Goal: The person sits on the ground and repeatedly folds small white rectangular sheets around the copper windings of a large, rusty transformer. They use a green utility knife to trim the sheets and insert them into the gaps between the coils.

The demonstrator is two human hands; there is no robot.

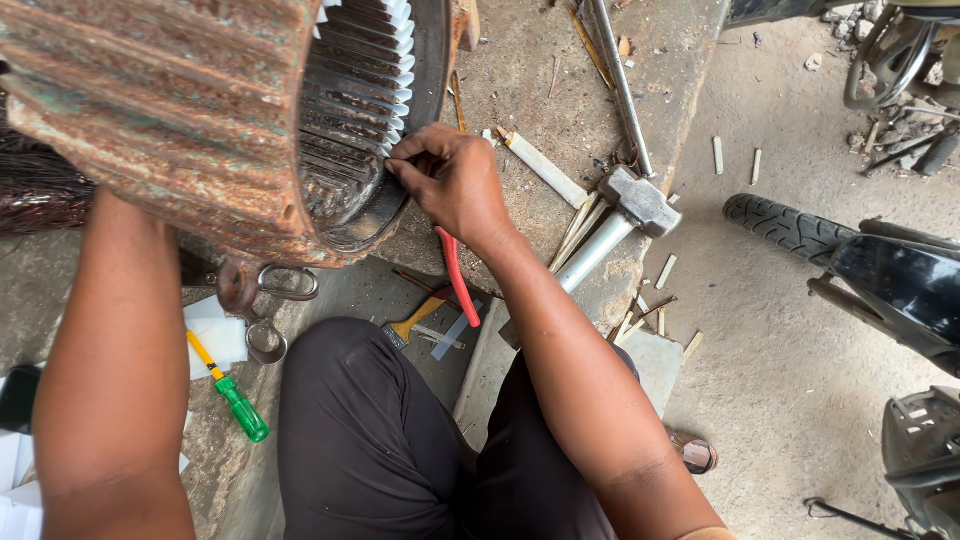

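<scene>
My right hand (455, 180) sits at the open mouth of the rusty motor shell (180, 110), which fills the frame from nine to twelve o'clock. My fingers (410, 150) are pinched together on the edge of a white paper liner (400, 75) poking out of the slotted iron core. I judge that strip thin, light and easy to crease or tear, so it is best gripped close to the slot, flat between thumb and forefinger. The shell itself looks heavy, rigid and rough with flaking rust.

My left arm (115, 370) runs up at eight o'clock behind the shell; that hand is hidden, so I cannot tell how it is set.

On the concrete floor (800, 400), a hammer (625, 215) lies at three o'clock from my hand, red-handled pliers (458, 280) just below my wrist, and a green screwdriver (232, 395) at seven o'clock.
</scene>
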